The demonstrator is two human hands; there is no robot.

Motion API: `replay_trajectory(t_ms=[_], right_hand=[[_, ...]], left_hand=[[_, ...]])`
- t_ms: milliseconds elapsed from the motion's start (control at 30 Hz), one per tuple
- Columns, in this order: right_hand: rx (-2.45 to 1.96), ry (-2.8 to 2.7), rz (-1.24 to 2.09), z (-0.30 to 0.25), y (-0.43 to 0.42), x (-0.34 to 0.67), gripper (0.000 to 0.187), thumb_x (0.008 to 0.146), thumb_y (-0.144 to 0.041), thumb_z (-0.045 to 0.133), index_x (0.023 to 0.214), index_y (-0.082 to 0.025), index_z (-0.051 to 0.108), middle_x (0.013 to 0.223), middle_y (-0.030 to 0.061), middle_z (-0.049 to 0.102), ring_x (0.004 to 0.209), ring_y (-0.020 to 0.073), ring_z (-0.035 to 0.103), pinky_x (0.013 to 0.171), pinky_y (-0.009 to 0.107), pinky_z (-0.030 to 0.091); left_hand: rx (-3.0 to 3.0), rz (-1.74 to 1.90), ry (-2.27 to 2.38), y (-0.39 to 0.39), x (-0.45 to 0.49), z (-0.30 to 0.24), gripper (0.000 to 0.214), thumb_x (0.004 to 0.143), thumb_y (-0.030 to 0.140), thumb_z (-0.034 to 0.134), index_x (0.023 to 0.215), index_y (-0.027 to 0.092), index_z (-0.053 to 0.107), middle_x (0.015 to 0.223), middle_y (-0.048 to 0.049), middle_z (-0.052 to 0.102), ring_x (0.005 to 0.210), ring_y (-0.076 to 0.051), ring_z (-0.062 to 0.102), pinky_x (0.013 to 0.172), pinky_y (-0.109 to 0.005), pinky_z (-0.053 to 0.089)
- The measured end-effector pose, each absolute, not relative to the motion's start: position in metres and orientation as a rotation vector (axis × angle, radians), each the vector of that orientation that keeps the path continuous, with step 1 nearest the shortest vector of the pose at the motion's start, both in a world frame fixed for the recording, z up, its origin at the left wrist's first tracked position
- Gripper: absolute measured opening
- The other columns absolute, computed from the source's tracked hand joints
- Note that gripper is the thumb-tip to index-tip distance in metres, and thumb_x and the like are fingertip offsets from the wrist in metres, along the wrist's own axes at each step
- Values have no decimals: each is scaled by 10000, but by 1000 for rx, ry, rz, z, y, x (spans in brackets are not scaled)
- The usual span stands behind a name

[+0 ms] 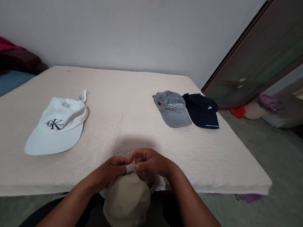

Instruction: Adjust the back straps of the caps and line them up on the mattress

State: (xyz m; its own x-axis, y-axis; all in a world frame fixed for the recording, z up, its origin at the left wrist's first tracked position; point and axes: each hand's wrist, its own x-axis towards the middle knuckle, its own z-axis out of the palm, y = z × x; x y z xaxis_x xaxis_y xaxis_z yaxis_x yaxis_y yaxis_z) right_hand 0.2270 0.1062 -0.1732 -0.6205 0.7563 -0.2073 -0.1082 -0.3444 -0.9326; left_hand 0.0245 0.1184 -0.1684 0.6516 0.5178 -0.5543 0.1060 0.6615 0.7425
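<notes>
A beige cap (pixel 127 203) hangs at the near edge of the bed, its rounded crown toward me. My left hand (pixel 113 172) pinches the cap's back strap (pixel 130 168) from the left, close to a small metal buckle. On the other side my right hand (pixel 151 163) grips the same strap between thumb and fingers. Much of the cap's brim is hidden. To the left lies a white cap (pixel 60 126) with black CK letters, its strap sticking up. A grey cap (pixel 171 108) and a navy cap (pixel 202 111) lie side by side on the right, touching.
The caps lie on a bed with a cream cover (pixel 121 89), set against a pale wall (pixel 122 26). A dark wardrobe or door (pixel 251 62) stands at the right, with bundles of cloth (pixel 269 102) beside it. Blue fabric (pixel 8 83) and a dark bag (pixel 18 59) are at far left.
</notes>
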Motion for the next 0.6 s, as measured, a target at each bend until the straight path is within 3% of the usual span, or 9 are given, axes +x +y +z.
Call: replay_trajectory(t_ms=[600], right_hand=[[-923, -1276, 1970, -176, 106, 223, 267, 739, -278, 670, 953, -134, 600, 544, -79, 457, 451, 46, 356, 447, 189, 267]], left_hand=[[780, 316, 820, 119, 24, -173, 207, 759, 331, 685, 859, 152, 710, 757, -54, 704, 656, -141, 619, 647, -250, 433]])
